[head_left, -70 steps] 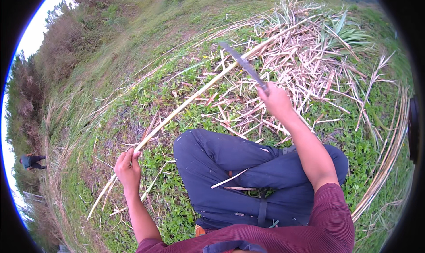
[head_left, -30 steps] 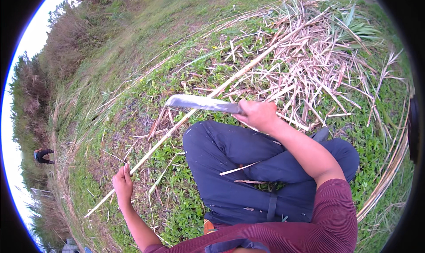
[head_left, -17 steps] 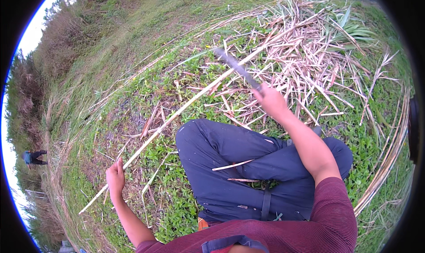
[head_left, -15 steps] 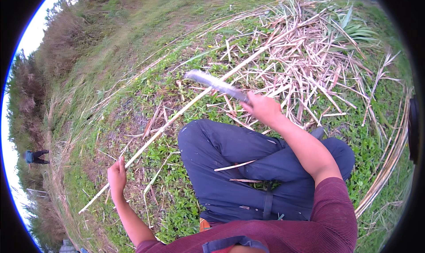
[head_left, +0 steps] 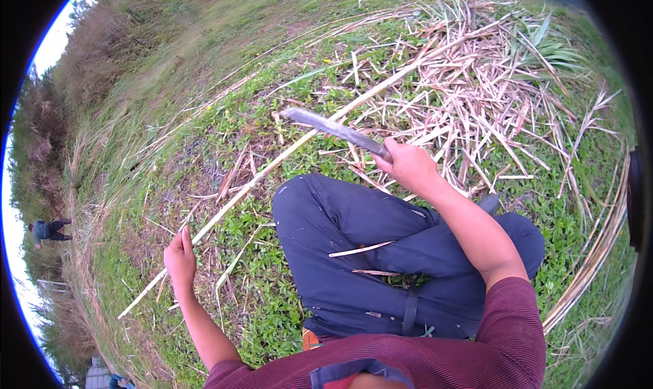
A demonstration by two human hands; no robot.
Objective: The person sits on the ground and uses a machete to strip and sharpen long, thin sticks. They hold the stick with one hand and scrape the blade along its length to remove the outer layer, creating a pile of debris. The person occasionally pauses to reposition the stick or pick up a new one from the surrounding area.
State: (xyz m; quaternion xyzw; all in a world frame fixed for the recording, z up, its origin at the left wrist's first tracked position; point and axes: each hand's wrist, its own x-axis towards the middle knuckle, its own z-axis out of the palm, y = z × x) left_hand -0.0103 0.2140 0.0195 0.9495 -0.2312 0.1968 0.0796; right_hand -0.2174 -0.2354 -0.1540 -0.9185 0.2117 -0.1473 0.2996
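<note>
Pale-yellow stalk (head_left: 272,169) gripped in left hand (head_left: 180,258), lower left of the frame; machete (head_left: 350,136) clasped in right hand (head_left: 411,168), near centre; dry strips (head_left: 486,89) heaped upper right.

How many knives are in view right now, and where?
1: the long knife in the right hand, its blade crossing the pale stalk in this view. Any under the heap of dry strips would be hidden.

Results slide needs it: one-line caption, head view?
Left hand grips a long, thin, pale-yellow plant stalk; right hand holds a long grey metal knife, near scattered dry tan strips.
</note>
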